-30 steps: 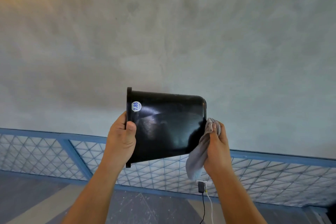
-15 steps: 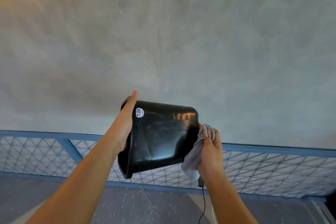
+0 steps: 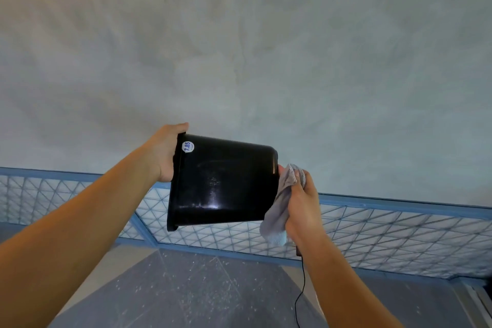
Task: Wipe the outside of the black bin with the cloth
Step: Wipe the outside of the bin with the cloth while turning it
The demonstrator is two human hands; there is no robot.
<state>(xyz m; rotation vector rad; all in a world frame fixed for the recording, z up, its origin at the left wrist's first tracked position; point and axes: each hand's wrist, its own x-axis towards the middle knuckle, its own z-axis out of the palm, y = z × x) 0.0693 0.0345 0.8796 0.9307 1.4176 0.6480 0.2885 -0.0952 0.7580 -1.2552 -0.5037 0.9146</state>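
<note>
Head-worn camera, facing forward over the person's own arms.
We're looking out over both forearms, rising from the bottom edge to the left hand (image 3: 165, 154) and right hand (image 3: 302, 208), with the black bin (image 3: 226, 181) and cloth (image 3: 282, 202) held dead centre, near the lens. The wide angle faces the far grey wall (image 3: 239, 48), which fills the upper frame; blue mesh panel (image 3: 386, 229) and floor (image 3: 199, 287) run along the bottom, slanting down to the right.

In the middle of the frame the black bin (image 3: 223, 181) is held on its side, rim to the left, with a round white sticker (image 3: 187, 146) near the rim. The left grip (image 3: 165, 154) holds the rim, and the right grip (image 3: 300, 205) holds a grey cloth (image 3: 282, 202) against the base at the right.
</note>
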